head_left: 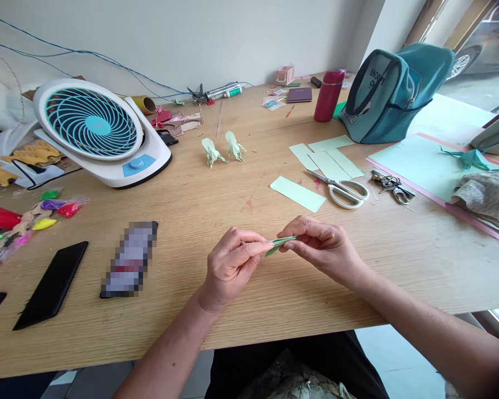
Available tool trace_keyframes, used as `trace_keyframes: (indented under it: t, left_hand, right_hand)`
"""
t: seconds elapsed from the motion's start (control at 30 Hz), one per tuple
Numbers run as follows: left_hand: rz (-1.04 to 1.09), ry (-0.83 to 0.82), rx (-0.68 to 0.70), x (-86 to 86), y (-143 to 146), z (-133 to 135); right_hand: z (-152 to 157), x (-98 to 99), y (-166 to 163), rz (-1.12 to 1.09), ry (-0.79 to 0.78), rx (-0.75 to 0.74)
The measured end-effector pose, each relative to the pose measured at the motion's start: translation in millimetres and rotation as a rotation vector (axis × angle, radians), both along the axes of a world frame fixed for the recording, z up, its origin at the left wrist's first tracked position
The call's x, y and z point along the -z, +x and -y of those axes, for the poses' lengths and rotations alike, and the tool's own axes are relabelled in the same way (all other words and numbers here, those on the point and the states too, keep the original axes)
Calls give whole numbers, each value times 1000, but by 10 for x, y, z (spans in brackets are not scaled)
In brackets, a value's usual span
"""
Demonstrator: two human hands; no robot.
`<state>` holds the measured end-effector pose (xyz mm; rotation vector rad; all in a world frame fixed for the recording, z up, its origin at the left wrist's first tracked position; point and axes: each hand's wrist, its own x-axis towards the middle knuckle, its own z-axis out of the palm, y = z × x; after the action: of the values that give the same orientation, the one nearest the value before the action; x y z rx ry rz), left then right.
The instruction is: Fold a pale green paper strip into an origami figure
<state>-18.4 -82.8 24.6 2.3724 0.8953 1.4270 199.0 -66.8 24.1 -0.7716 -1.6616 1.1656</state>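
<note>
My left hand and my right hand meet over the wooden table, near its front edge. Both pinch a small folded piece of green paper, one at each end, with fingers closed on it. Behind my hands lie a loose pale green paper strip and white-handled scissors. Further back are several more pale green strips. Two finished pale green origami figures stand upright near the table's middle.
A white and teal fan lies at back left, coloured clay bits and two dark phones at left. A teal backpack, red bottle, keys and a large paper sheet occupy the right.
</note>
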Motion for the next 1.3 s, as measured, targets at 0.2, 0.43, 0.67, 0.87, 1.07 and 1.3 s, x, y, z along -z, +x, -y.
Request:
trace_keyframes:
  t: [0.2,0.43,0.67,0.87,1.07,1.3]
  left_hand:
    - [35,-22,-10,3,35,3]
    - [60,-47,-17,4,43,17]
    - [63,-76,-25,-8,50,21]
    - [53,-111,-68,17,63,32]
    - [25,-167,-78,43,88,19]
    - [14,-123,-70,36,99,21]
  right_hand:
    - [-6,21,-2,-32,-36,-5]
    - [1,0,-4,-95,-98,-39]
    - [-2,-7,0,-82,-112,-35]
    - [-1,13,-6,-102,-104,-28]
    - [8,21,-8,-57,-80,-29]
    - [20,47,-21,55,23,-17]
